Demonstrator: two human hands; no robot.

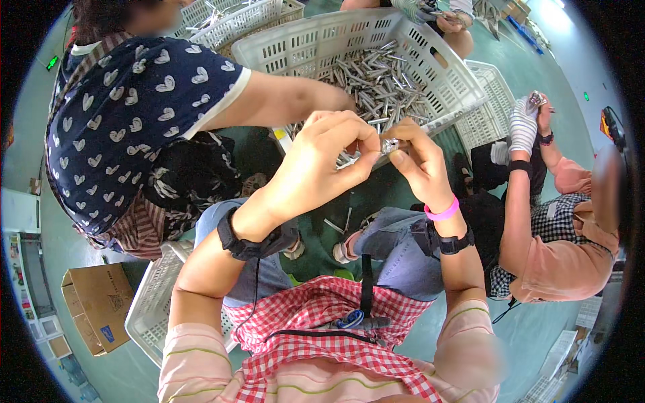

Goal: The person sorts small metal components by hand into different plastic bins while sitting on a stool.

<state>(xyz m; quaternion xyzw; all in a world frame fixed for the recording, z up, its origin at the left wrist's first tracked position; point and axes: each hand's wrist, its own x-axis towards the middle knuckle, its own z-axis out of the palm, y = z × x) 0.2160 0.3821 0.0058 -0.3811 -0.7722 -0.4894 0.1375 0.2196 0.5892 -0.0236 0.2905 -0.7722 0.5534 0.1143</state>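
Note:
Both my hands are raised together over the near edge of a white crate (316,41). A small shiny metal piece (390,144) sits between my fingertips, and its exact kind is too small to tell. My right hand (424,168) pinches it with thumb and fingers. Curled toward the same piece, my left hand (329,151) has thumb and index finger nearly meeting; what they grip is partly hidden. Inside the crate lies a heap of slim silvery metal pieces (383,84), directly beyond my hands.
At left, a person in a heart-print shirt (144,101) reaches into the crate. A person at right (557,248) holds metal pieces in a striped glove (523,127). Another person's hands (450,21) show at the far side. A cardboard box (101,305) and white basket (151,302) stand left.

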